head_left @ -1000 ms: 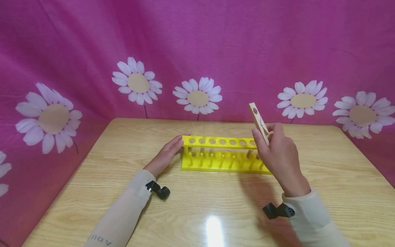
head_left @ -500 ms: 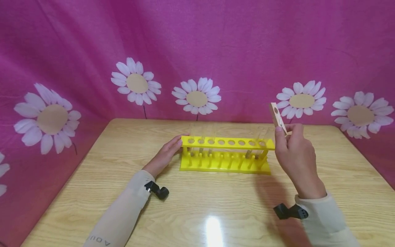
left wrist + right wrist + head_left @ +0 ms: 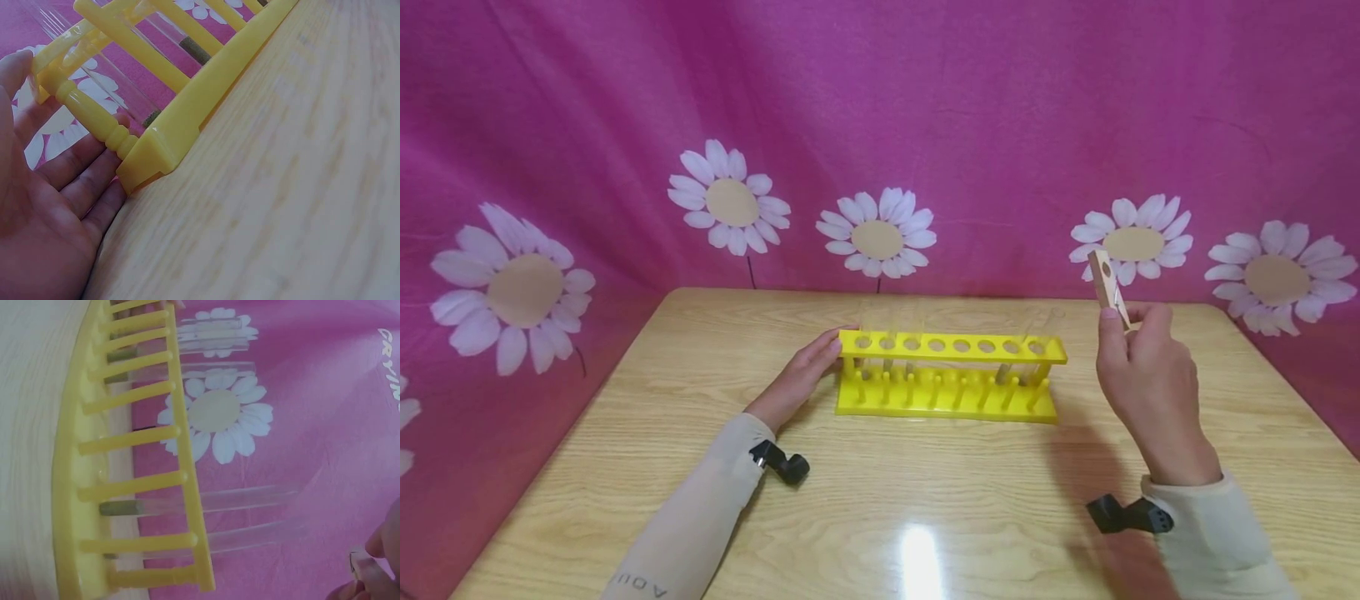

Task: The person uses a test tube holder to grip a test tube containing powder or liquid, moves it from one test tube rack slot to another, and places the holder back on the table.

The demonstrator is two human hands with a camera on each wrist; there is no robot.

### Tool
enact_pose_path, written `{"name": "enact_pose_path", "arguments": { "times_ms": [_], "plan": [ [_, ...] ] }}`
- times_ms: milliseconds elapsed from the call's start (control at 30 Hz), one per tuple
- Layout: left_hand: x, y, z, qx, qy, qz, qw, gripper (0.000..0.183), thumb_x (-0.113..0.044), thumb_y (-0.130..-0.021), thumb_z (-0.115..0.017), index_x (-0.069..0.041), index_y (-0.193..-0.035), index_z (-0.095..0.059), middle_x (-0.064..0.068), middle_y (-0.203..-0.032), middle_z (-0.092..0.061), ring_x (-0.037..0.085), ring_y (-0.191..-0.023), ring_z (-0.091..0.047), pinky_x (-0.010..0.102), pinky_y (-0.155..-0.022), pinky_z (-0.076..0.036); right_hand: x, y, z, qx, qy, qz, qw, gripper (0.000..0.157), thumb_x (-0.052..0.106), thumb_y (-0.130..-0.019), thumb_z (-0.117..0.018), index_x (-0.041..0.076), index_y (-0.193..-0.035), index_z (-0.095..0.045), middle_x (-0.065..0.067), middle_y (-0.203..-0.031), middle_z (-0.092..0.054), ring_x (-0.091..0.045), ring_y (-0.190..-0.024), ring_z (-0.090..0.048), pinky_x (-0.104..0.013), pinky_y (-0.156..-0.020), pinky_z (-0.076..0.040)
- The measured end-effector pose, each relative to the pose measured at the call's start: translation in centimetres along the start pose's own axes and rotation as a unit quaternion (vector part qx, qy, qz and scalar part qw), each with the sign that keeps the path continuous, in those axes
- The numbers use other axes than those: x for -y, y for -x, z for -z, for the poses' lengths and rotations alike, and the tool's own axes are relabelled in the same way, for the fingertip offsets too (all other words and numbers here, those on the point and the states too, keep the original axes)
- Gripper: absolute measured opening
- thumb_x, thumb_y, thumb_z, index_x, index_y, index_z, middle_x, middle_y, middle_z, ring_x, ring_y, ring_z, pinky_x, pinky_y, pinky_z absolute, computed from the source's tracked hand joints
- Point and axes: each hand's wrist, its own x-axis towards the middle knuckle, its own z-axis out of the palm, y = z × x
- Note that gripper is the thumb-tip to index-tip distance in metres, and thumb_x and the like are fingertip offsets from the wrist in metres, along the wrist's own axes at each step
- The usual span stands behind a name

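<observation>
A yellow test tube rack stands on the table with clear test tubes in it. Three are toward its left end; two lean at the right end. Dark material shows at the tube bottoms. My left hand grips the rack's left end, with the thumb at the top bar and fingers round behind the end post. To the right of the rack, my right hand is raised and pinches a wooden test tube holder with a metal spring. No tube shows in its jaws.
The wood-grain table carries the rack near its far edge. Behind and to the left hangs a magenta cloth printed with white daisies. Black wrist cameras sit on both sleeves.
My right hand has moved right with the test tube holder, away from over the rack's right end, which now shows fully. The left hand stays at the rack.
</observation>
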Motion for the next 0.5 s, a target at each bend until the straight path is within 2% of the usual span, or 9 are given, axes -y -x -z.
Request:
{"name": "enact_pose_path", "arguments": {
  "times_ms": [133, 367, 500],
  "plan": [
    [0.2, -0.1, 0.1, 0.0, -0.003, 0.003, 1.0, 0.061, -0.059, -0.097, -0.04, -0.027, -0.149, -0.038, -0.014, -0.146, -0.041, 0.013, -0.132, -0.04, 0.042, -0.115, -0.027, -0.5, -0.1, -0.1, 0.001, 0.009, -0.009, 1.0, 0.052, 0.044, -0.102, -0.032, -0.001, -0.125, -0.04, -0.013, -0.063, -0.048, -0.026, -0.047, -0.041, -0.032, -0.036, -0.032],
    [0.3, -0.1, 0.1, 0.011, 0.019, -0.017, 0.9996, 0.058, -0.052, -0.1, -0.04, -0.021, -0.149, -0.037, -0.009, -0.148, -0.04, 0.017, -0.133, -0.04, 0.043, -0.114, -0.029, -1.6, -0.3, -0.2, 0.002, 0.03, -0.008, 1.0, 0.048, 0.04, -0.101, -0.033, -0.002, -0.123, -0.041, -0.011, -0.062, -0.046, -0.025, -0.048, -0.04, -0.033, -0.038, -0.03],
    [0.2, -0.1, 0.1, 0.01, 0.019, -0.008, 0.9997, 0.053, -0.051, -0.101, -0.039, -0.027, -0.147, -0.04, -0.009, -0.148, -0.04, 0.016, -0.134, -0.039, 0.042, -0.114, -0.029, -2.1, -0.5, -0.4, 0.008, 0.037, -0.007, 0.999, 0.048, 0.039, -0.101, -0.034, -0.003, -0.123, -0.041, -0.011, -0.063, -0.046, -0.025, -0.048, -0.04, -0.033, -0.04, -0.029]
  ]
}}
